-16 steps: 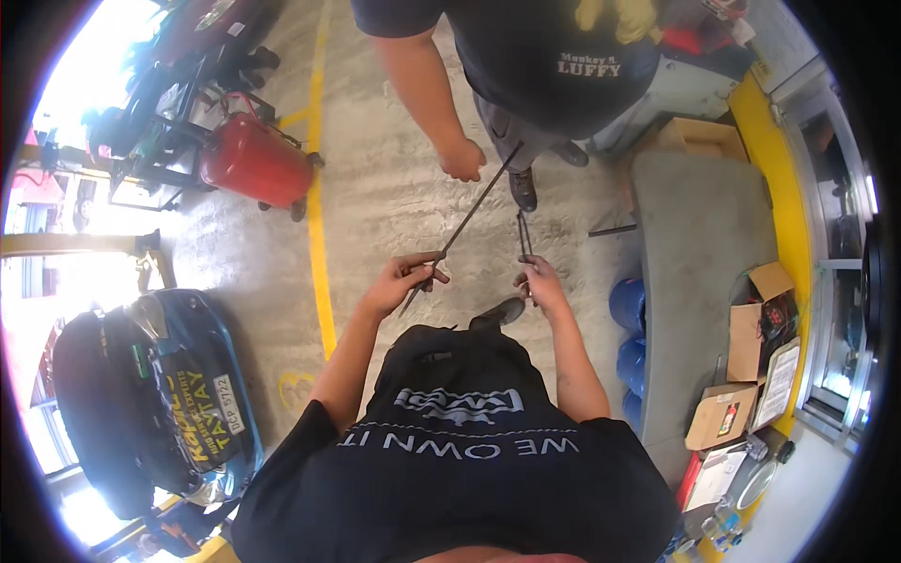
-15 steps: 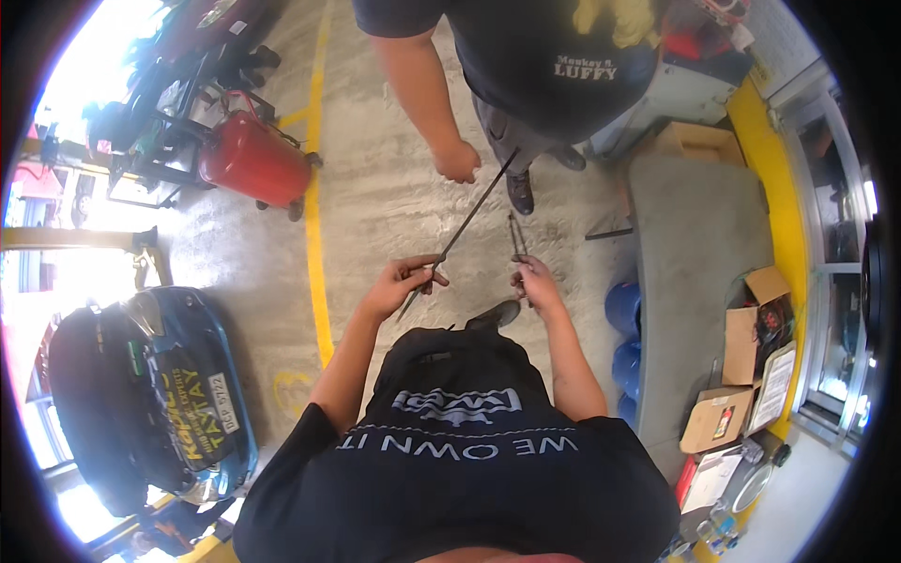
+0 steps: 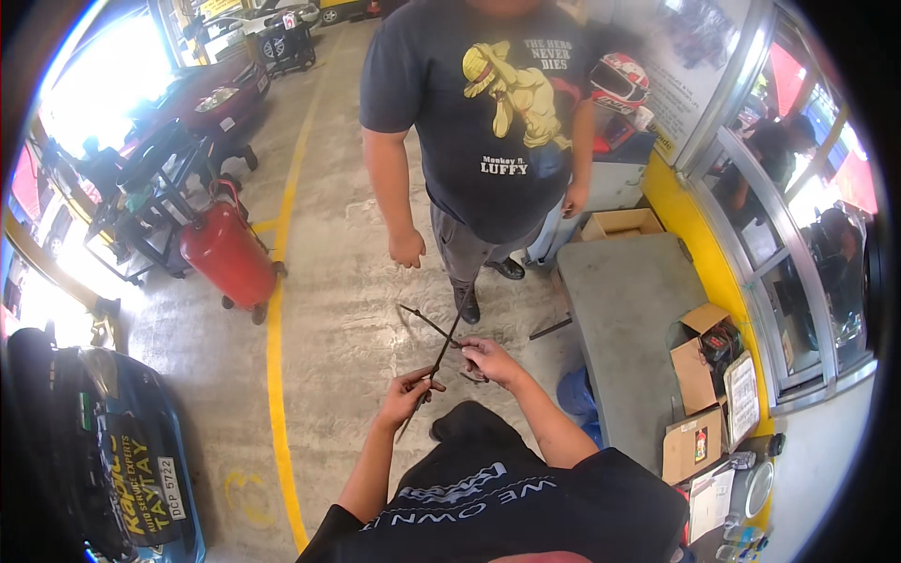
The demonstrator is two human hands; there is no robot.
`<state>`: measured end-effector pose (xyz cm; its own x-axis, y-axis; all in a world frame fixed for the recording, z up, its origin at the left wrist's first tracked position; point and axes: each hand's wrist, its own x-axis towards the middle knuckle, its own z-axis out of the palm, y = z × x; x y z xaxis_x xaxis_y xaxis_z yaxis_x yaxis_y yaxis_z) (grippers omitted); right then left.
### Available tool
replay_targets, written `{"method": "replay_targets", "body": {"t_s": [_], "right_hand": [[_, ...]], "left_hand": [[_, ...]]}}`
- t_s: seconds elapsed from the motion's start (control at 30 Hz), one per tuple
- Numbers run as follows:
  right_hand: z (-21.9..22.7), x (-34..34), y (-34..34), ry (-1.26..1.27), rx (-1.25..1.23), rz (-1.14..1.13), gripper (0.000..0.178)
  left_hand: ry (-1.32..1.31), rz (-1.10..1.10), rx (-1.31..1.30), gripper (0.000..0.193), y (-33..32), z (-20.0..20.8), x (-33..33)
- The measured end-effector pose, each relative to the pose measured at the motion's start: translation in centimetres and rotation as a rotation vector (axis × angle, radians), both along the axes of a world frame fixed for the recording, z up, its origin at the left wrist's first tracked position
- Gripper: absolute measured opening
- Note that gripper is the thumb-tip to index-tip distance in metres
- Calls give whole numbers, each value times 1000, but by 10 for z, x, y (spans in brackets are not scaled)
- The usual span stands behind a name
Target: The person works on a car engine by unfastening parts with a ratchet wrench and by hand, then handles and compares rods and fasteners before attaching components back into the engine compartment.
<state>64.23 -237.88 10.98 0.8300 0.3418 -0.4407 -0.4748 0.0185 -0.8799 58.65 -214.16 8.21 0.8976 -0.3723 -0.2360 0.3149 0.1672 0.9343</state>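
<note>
My left hand (image 3: 404, 402) is closed around a long thin dark rod (image 3: 438, 364), which slants up and away to the right. Its kind is not clear from the picture. My right hand (image 3: 486, 362) pinches a shorter thin dark rod (image 3: 427, 322) with a small bump along it. That piece points up to the left and crosses the long one just beyond my fingers; whether they touch I cannot tell. Facing me stands another person (image 3: 488, 122) in a dark printed T-shirt, arms hanging down and away from the rods.
At right runs a grey table (image 3: 629, 310) bearing open cardboard boxes (image 3: 693, 446), with a blue container (image 3: 577, 399) beside it. A red wheeled tank (image 3: 228, 251) stands left, beyond the yellow floor line (image 3: 279, 375). A blue car (image 3: 169, 450) is at lower left.
My right hand has moved in toward the left one, and its rod has swung from pointing away to pointing left, across the long rod. My view has tilted up and shifted right.
</note>
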Motion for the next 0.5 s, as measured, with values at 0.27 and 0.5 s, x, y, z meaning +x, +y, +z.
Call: {"method": "replay_targets", "body": {"t_s": [0.27, 0.5], "right_hand": [[-39, -51, 7, -51, -398, 147, 34], [-52, -78, 5, -64, -394, 302, 38]], "left_hand": [[56, 86, -31, 41, 0, -11, -91], [100, 211, -72, 41, -11, -21, -134]]}}
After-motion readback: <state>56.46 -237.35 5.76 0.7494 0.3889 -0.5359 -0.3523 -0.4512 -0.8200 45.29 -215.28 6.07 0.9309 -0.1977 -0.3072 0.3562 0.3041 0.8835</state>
